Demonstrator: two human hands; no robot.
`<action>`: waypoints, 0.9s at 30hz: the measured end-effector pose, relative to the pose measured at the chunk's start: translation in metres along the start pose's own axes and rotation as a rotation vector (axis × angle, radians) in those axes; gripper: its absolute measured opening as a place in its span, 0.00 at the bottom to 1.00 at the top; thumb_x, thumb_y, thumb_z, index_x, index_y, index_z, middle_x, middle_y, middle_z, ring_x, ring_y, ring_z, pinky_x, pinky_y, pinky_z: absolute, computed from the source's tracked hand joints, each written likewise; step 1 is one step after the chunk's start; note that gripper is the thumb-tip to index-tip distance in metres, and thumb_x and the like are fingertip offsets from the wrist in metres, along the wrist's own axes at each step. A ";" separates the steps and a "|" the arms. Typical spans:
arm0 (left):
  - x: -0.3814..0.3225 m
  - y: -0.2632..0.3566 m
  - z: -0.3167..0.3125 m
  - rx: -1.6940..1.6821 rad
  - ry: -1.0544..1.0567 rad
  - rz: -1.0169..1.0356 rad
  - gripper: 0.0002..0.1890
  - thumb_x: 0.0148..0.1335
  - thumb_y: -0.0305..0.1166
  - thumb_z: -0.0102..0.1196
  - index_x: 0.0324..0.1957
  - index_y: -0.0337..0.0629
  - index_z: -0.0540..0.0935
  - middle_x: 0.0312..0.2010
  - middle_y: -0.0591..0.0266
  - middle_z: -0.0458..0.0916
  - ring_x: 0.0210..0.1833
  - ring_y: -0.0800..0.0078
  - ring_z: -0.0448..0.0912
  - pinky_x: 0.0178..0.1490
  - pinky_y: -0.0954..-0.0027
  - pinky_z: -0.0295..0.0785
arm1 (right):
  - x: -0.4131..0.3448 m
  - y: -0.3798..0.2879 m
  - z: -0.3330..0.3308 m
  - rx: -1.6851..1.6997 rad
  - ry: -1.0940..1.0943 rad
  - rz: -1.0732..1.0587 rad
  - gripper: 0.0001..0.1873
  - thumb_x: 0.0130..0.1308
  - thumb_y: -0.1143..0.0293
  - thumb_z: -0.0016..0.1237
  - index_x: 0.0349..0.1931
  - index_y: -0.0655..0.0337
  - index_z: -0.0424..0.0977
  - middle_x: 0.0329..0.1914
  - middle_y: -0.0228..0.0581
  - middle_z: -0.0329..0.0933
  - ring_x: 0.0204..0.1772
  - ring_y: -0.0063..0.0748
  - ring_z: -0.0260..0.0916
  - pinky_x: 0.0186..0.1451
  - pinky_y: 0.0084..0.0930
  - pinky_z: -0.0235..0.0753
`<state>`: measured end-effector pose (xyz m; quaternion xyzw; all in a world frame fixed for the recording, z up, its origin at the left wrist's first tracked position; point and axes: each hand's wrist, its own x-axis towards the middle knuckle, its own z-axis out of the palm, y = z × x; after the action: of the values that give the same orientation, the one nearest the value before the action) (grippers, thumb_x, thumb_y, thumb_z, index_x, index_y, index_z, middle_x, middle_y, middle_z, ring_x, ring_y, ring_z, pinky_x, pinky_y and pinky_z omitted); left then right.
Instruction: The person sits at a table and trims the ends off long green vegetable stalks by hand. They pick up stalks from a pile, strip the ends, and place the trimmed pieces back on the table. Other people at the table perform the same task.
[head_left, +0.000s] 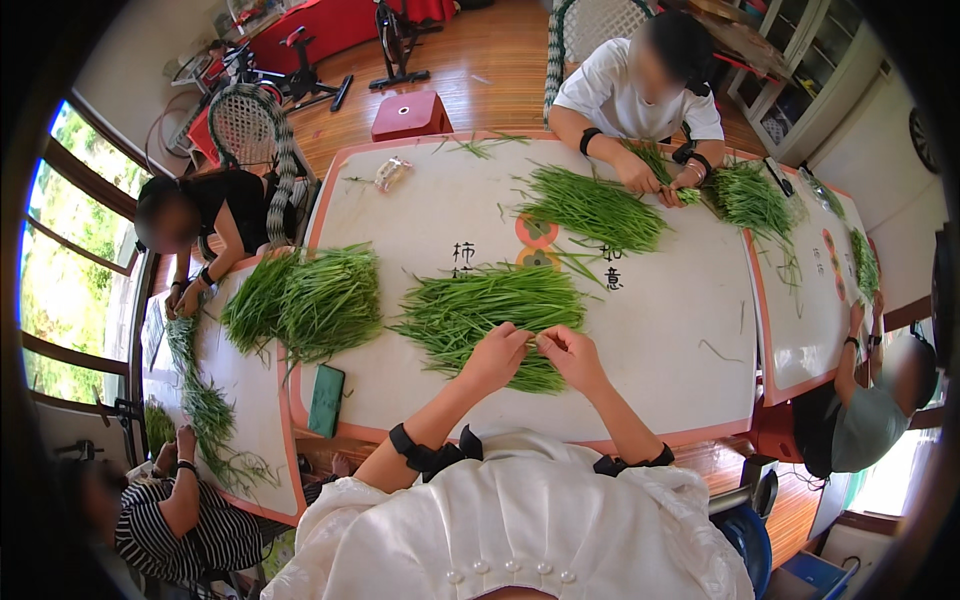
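Note:
A broad pile of long green leafy stalks (487, 300), perhaps garlic chives, lies on the white table in front of me. Over its near right part, my left hand (499, 352) and my right hand (566, 356) meet with their fingertips pinched together. A small pale stalk end shows between them, pinched by both hands. To the left lie two more heaps of the same greens (330, 300). Another pile (592, 206) sits across the table, nearest to a co-worker in a white shirt.
A green phone-like case (326, 400) lies at the table's near left edge. A clear plastic packet (393, 174) is at the far left. Several co-workers handle greens around the adjoining tables. A red stool (409, 112) stands beyond the far edge.

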<state>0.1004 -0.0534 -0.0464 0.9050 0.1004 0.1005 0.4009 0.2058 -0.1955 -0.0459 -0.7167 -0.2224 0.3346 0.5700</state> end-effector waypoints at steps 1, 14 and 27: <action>0.003 0.003 -0.004 -0.058 0.033 -0.051 0.12 0.61 0.28 0.48 0.46 0.40 0.77 0.28 0.60 0.71 0.31 0.66 0.72 0.35 0.67 0.68 | 0.002 0.004 -0.001 0.139 0.002 0.026 0.10 0.58 0.64 0.51 0.33 0.62 0.75 0.24 0.36 0.77 0.27 0.24 0.72 0.32 0.21 0.70; 0.010 0.026 -0.083 -0.836 0.246 -0.356 0.15 0.69 0.37 0.43 0.49 0.37 0.75 0.26 0.73 0.71 0.32 0.85 0.70 0.38 0.81 0.65 | 0.021 0.054 0.067 -0.841 -0.113 -0.331 0.11 0.51 0.61 0.54 0.29 0.58 0.74 0.29 0.38 0.73 0.42 0.43 0.68 0.43 0.37 0.72; -0.036 0.003 -0.162 -0.369 0.630 -0.317 0.13 0.69 0.36 0.39 0.45 0.39 0.74 0.41 0.63 0.75 0.44 0.76 0.70 0.53 0.71 0.62 | 0.042 0.040 0.039 -0.164 -0.299 0.007 0.11 0.52 0.64 0.50 0.27 0.64 0.74 0.23 0.36 0.77 0.26 0.30 0.74 0.29 0.27 0.73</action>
<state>0.0237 0.0498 0.0592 0.7159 0.3373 0.3263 0.5170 0.2026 -0.1500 -0.0985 -0.7041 -0.3286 0.4201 0.4689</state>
